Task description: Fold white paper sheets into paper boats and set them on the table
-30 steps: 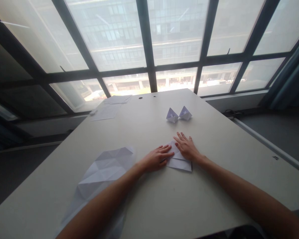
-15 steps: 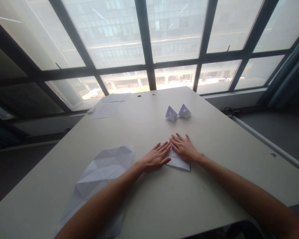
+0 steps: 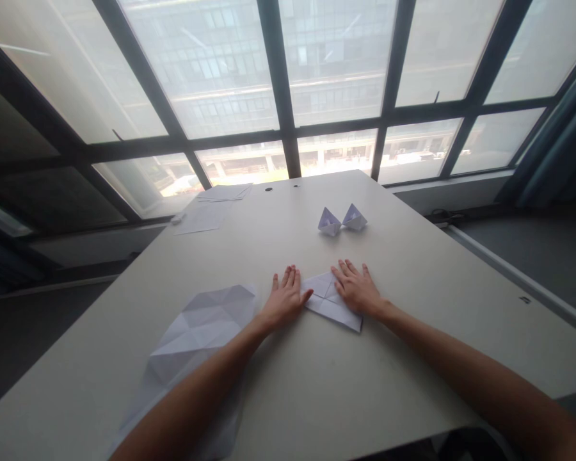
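A folded sheet of white paper (image 3: 330, 305) lies flat on the white table, crossed by creases, with its long edge toward me. My left hand (image 3: 285, 299) rests at its left end, fingers stretched out and thumb touching the paper. My right hand (image 3: 358, 287) lies flat over the paper's right part, fingers spread and pointing away from me. Part of the paper is hidden under that hand. Beyond the hands stand two small folded paper boats (image 3: 329, 221), side by side.
A large creased sheet of paper (image 3: 206, 320) lies on the left, partly under my left forearm. Several flat sheets (image 3: 201, 216) are at the table's far left, beside a small white object (image 3: 178, 218). Tall windows (image 3: 336, 64) rise behind the table (image 3: 436, 384).
My left hand has slid left, off the middle of the folded paper, uncovering its crossed creases. My right hand has stayed nearly where it was.
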The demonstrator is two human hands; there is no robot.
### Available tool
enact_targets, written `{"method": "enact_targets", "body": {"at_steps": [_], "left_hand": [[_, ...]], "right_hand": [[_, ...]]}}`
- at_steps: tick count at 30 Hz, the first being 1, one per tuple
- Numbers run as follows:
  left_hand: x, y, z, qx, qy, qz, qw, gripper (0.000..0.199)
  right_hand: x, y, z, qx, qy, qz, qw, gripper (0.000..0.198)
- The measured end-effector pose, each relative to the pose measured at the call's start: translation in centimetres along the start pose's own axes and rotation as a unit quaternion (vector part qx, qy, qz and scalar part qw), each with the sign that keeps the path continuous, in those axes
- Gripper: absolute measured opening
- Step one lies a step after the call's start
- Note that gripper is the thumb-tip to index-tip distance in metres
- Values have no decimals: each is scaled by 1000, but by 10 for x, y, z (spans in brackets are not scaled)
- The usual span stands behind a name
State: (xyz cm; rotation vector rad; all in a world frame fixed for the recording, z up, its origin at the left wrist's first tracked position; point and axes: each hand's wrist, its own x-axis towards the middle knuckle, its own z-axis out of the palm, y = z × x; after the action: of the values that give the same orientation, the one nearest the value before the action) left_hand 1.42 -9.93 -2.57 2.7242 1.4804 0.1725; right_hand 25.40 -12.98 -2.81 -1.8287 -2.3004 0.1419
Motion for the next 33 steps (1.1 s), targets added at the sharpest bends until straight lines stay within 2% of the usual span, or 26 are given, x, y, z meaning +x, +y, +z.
{"method": "enact_targets", "body": {"at_steps": [4,8,10,12,13,15,17,19,25,28,33], "left_hand": [[3,-4,8,-19,36,-60,997,78],[6,-3,2,-41,113,-105,987,68],[7,3,-8,-35,171,-89,981,64],[5,14,-17,-31,202,-23,979,60],[4,20,-19,-36,186,31,981,57],[1,30,-20,-46,104,138,984,55],[-1,36,-17,-51,43,175,982,55],[-2,37,-12,-55,9,188,981,53],[-1,29,-12,-57,3,181,982,47],[-1,29,-16,-57,15,204,977,44],[-1,31,-16,-59,18,229,972,43]], "right_hand": [[-1,1,1,-6,17,19,1000,54],[-2,2,1,-3,21,39,999,54],[-1,2,1,-1,22,42,999,54],[-1,1,2,1,27,42,999,54],[-1,0,2,2,29,43,999,54],[-2,-2,4,4,32,47,998,54],[-3,-5,6,3,38,53,998,55],[-5,-7,7,1,46,55,997,55],[-4,1,-3,23,43,22,999,45],[-2,9,-9,46,33,10,998,37],[3,20,-9,73,24,14,997,38]]}}
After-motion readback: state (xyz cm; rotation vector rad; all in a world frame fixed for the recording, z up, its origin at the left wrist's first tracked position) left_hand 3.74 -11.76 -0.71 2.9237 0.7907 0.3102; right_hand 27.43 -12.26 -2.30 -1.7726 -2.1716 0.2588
